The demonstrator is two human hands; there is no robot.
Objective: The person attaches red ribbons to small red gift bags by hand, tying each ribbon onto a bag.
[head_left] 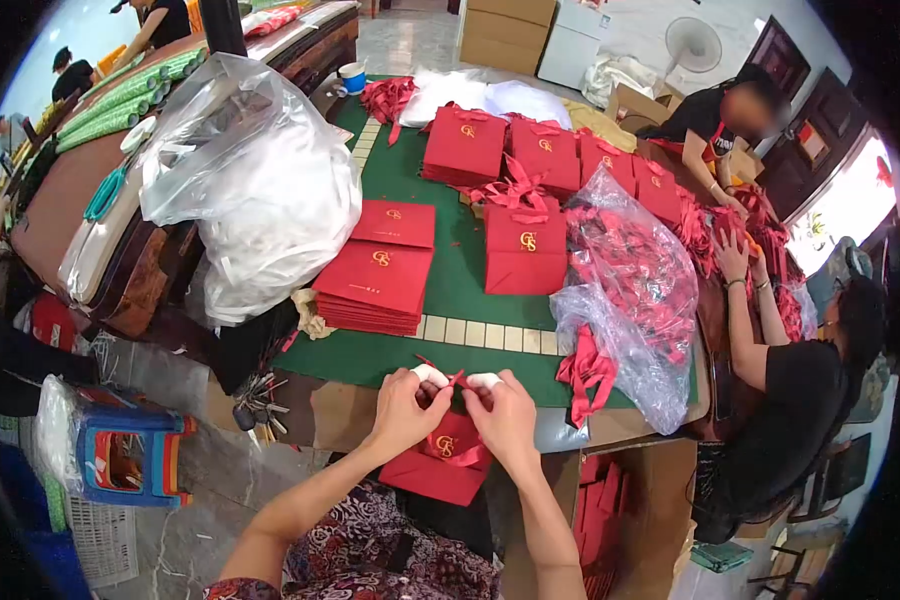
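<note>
A red paper gift bag [436,478] with a gold logo rests on my lap at the table's near edge. Above its top, my left hand [413,402] pinches a red ribbon [455,381], and my right hand [499,408] pinches the same ribbon from the other side. White wraps cover a finger on each hand. Ahead on the left lies a stack of flat red bags [375,285]. Another bag stack [525,250] with ribbons on top sits further right. Red ribbons [587,372] spill from a clear plastic bag [635,290].
A large plastic bag of white material [270,190] bulges at the left. More red bag stacks [465,145] line the far side. A cardboard box [650,510] holding red bags stands at my right. Co-workers [800,400] work along the right side. Blue stools [125,450] stand at left.
</note>
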